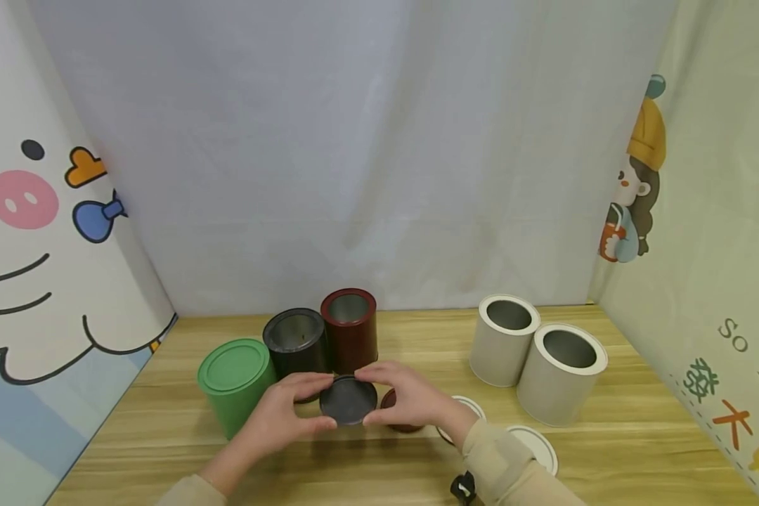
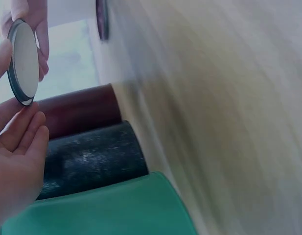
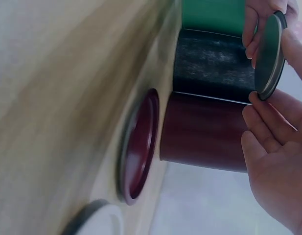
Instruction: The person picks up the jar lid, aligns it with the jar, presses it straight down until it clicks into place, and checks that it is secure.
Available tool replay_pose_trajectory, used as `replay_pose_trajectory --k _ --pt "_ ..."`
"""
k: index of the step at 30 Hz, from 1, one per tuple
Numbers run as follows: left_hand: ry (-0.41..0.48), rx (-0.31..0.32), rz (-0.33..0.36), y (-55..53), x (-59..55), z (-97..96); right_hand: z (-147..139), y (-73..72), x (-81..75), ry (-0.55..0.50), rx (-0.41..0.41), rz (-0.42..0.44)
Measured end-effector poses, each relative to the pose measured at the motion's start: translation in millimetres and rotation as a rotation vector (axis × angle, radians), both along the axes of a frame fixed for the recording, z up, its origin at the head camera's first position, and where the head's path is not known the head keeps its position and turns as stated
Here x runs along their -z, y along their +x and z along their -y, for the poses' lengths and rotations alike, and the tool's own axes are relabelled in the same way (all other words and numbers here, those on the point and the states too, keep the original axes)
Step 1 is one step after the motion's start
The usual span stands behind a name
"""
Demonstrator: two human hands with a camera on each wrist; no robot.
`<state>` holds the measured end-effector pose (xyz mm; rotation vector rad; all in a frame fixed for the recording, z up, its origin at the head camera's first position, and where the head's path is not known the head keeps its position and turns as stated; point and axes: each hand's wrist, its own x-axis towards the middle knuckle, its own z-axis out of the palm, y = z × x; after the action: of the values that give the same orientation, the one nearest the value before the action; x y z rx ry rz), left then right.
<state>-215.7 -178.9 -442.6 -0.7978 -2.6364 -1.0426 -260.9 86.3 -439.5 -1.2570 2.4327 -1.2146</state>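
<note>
Between them, my left hand point(image 1: 281, 406) and right hand point(image 1: 407, 402) hold a round black lid point(image 1: 348, 400) by its edges, thumbs on the near side and fingers on the far side. Both wrist views show the lid raised above the table, its pale underside point(image 2: 25, 61) facing the left wrist camera. Just behind the hands stands an open black can point(image 1: 297, 344). An open dark red can point(image 1: 352, 337) stands at its right, and a green can point(image 1: 235, 383) with its lid on is to its left.
A dark red lid point(image 3: 141, 147) lies on the wooden table point(image 1: 329, 471) by my right hand, partly hidden. Two white lids point(image 1: 471, 407) lie beyond it, near the right forearm. Two open white cans point(image 1: 559, 383) stand at the back right. A small black object point(image 1: 462, 486) is near the right sleeve.
</note>
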Motion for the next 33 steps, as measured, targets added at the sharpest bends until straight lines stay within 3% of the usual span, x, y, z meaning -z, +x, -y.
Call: replay_pose_trajectory --k 4,11,16,26,33 --pt "-0.002 -0.011 -0.050 1.2 -7.8 -1.3 -1.1 -0.2 -7.2 0.007 0.007 -0.029" --pt "-0.008 -0.013 -0.105 0.8 -24.8 -1.7 -0.3 -1.9 -21.7 0.029 0.019 -0.241" --pt "-0.009 -0.015 -0.125 1.0 -38.6 -0.1 1.0 -4.6 -29.5 -0.008 0.016 -0.313" --pt "0.017 0.002 -0.186 -3.2 -53.8 7.7 7.6 -6.3 -47.9 -0.030 0.040 -0.331" --pt "0.023 -0.027 -0.205 -8.3 -61.2 11.4 13.2 -10.7 -55.5 -0.049 0.064 -0.348"
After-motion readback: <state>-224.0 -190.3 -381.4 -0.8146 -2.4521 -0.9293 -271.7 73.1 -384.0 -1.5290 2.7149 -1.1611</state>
